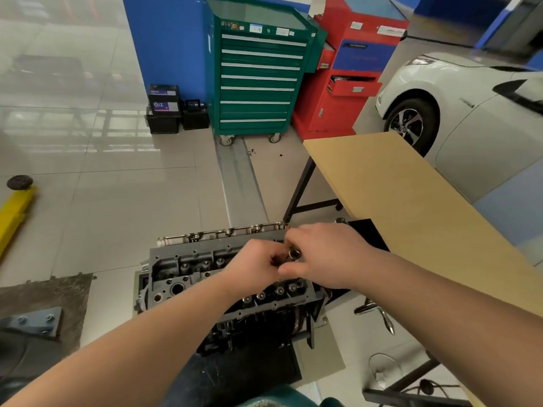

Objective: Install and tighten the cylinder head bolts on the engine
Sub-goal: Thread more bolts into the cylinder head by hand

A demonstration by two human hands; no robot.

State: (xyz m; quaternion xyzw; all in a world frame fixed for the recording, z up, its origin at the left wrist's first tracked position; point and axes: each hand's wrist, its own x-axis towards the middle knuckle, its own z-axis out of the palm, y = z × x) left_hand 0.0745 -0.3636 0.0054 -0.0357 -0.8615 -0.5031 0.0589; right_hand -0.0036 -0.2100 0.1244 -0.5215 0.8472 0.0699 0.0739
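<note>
Grey metal engine (pixel 188 277): sits low on the floor, valve springs showing along its top.
Left hand (pixel 254 264): over the engine's middle, fingers curled round a small dark part, likely a bolt; hard to tell.
Socket (pixel 294 254): shiny, between both hands, above the engine's right half.
Right hand (pixel 326 254): touching the left hand, fingers pinching the socket.
Surface (pixel 411 207): tan board, right of the engine.
Green tool cabinet (pixel 258 80): well beyond the engine.

green tool cab (pixel 258 80): 12 o'clock
red cab (pixel 346 69): 1 o'clock
white car (pixel 458 104): 2 o'clock
batteries (pixel 173 110): 11 o'clock
</note>
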